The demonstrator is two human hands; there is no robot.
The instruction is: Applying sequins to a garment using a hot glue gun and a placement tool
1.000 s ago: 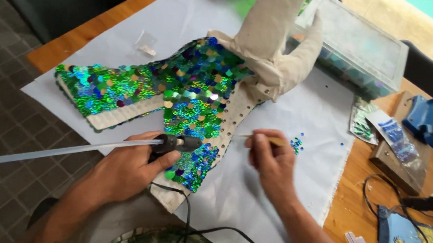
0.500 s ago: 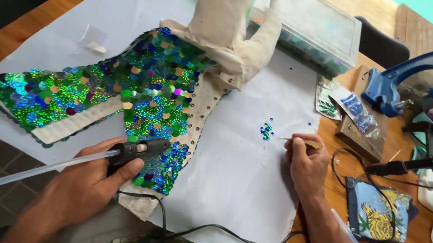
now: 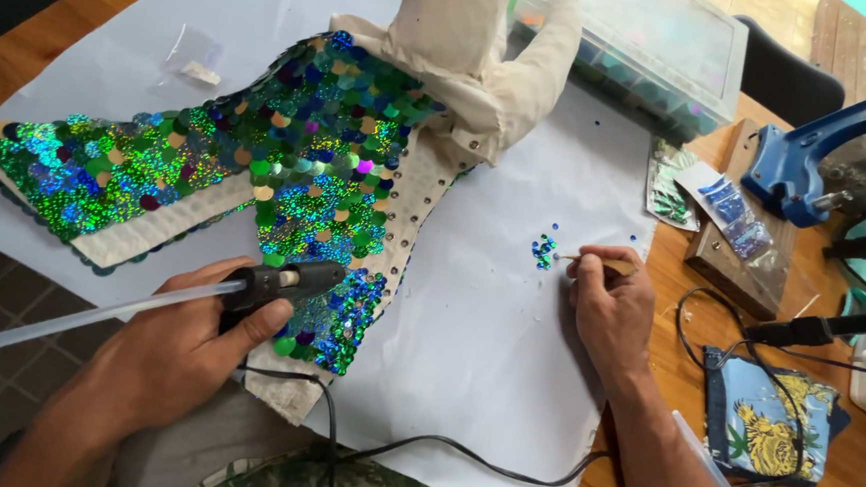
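Note:
A cloth boot-shaped piece (image 3: 463,85) covered with green and blue sequins (image 3: 298,155) lies on a white sheet (image 3: 479,317). My left hand (image 3: 181,353) grips a black glue gun (image 3: 285,283) with a long clear glue stick (image 3: 78,317) at its back; the nozzle rests over the sequins near the piece's lower edge. My right hand (image 3: 614,310) pinches a thin wooden stick (image 3: 592,263) whose tip points at a small pile of loose sequins (image 3: 545,248) on the sheet.
The glue gun's black cord (image 3: 421,443) runs across the sheet's front. A clear compartment box (image 3: 655,47) sits at the back. To the right on the wooden table are sequin packets (image 3: 730,212), a blue tool (image 3: 809,161), a printed pouch (image 3: 768,419) and cables.
The view has shifted right. My right hand with the stick has moved off the sequined piece to the loose sequin pile. My left hand keeps the glue gun on the piece.

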